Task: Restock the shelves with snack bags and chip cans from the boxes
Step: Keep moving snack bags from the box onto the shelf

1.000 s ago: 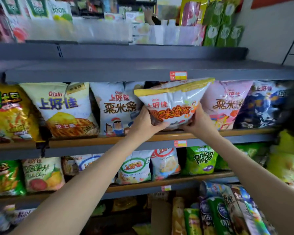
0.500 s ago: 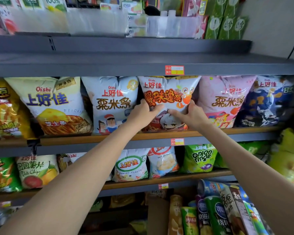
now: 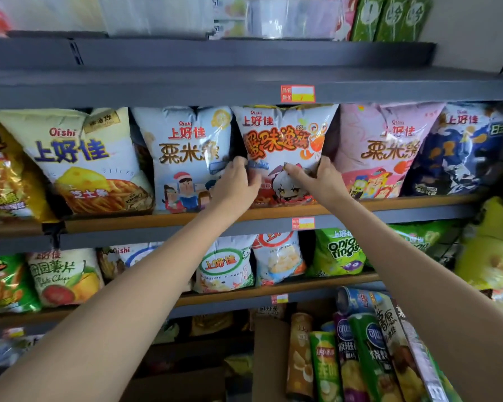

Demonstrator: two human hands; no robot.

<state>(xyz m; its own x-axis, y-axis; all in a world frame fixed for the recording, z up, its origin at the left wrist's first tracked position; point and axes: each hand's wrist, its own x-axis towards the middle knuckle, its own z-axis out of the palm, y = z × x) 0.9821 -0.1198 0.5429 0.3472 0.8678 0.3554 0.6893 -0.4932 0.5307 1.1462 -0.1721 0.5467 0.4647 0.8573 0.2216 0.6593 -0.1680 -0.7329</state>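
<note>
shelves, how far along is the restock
Done: the middle shelf shows a full row of bags, and the one below is lined too. In hand: the crab bag stands upright in its slot between a blue and a pink bag; the left hand and right hand grip its lower sides. Left: chip cans remain in the box at lower right.

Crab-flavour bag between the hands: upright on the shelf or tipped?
Upright. The crab-flavour bag stands on the wooden shelf edge, front facing out, between neighbouring bags, left hand and right hand holding its lower sides.
</note>
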